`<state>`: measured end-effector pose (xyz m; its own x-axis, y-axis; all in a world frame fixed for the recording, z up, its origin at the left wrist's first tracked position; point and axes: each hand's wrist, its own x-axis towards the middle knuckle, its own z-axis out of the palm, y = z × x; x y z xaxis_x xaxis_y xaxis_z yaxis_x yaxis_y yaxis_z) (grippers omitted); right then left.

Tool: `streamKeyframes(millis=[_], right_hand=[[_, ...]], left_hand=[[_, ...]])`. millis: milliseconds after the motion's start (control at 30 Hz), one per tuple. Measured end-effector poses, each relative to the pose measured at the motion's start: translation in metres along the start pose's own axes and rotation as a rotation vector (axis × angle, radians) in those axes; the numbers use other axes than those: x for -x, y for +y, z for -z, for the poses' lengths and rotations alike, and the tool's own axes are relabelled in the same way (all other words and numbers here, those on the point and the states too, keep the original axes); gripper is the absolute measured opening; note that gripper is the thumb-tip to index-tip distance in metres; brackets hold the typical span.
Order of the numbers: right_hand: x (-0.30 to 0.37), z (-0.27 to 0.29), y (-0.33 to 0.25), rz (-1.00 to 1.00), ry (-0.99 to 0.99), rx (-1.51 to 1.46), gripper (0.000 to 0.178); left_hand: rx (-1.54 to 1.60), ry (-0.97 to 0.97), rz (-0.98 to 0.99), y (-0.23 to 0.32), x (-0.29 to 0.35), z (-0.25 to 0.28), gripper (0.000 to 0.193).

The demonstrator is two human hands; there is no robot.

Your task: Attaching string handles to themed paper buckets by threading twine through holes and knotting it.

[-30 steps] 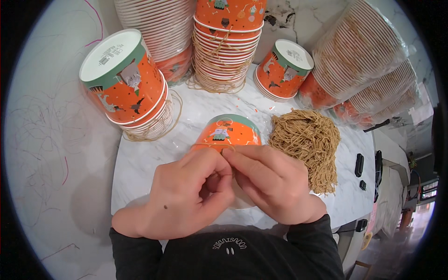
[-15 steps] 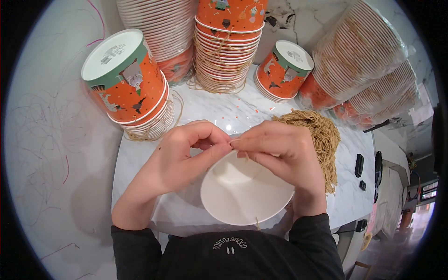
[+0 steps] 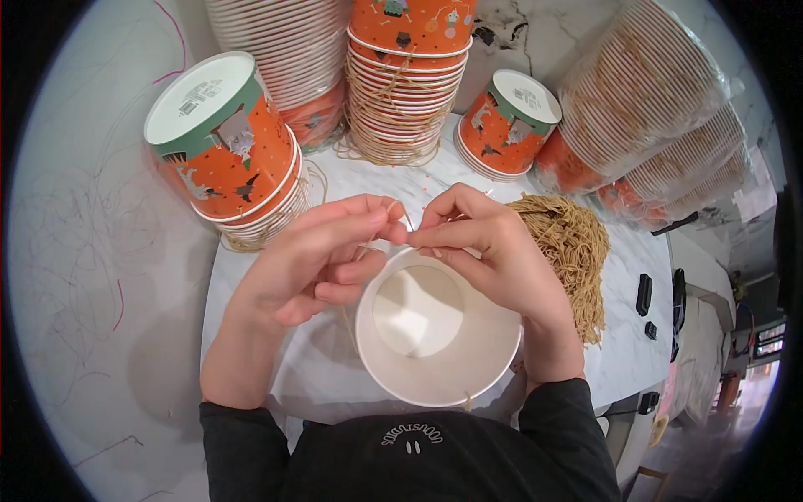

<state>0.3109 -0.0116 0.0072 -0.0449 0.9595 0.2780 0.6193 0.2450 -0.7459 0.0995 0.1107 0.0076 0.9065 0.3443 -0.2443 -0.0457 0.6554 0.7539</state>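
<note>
A white-lined paper bucket [image 3: 485, 356] stands in front of me with its mouth up, so I look into it. At its far rim my right hand [image 3: 493, 247] is closed in a pinch on a thin tan string. My left hand [image 3: 322, 255] is closed on the same string [image 3: 401, 207], which loops over its fingers beside the rim. More string hangs down along the bucket's left side. A short string end [image 3: 468, 402] sticks out at the near rim. Right of my right hand lies a thick bundle of tan strings [image 3: 577, 259].
Upside-down orange buckets are stacked at the far left [image 3: 226, 159], the middle [image 3: 410, 92] and the right [image 3: 510, 125]. Tall plastic-wrapped bucket stacks [image 3: 644, 92] lean at the far right. Small black objects [image 3: 644, 295] lie near the marble table's [image 3: 242, 309] right edge.
My left hand has turned and drawn the string up into a loop at the rim. The bucket has tipped more upright, showing its bottom. My right hand still pinches by the rim.
</note>
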Motion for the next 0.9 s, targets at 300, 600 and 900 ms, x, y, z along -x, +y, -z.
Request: streamKeyframes(millis=[300,600,900], right_hand=[[0.001,0.004,0.002,-0.008,0.041,0.014,0.027],[-0.005,0.003,0.007,-0.289,0.197,-0.551,0.014],[-0.009,-0.008,0.019,-0.172,0.100,-0.041,0.015]], left_hand=[[0.063,0.029,-0.015,0.001,0.005,-0.021,0.042],[-1.015,0.317,-0.493,-0.026,-0.014,-0.003,0.015],[-1.178,0.413,-0.689,-0.028,-0.019,-0.008,0.013]])
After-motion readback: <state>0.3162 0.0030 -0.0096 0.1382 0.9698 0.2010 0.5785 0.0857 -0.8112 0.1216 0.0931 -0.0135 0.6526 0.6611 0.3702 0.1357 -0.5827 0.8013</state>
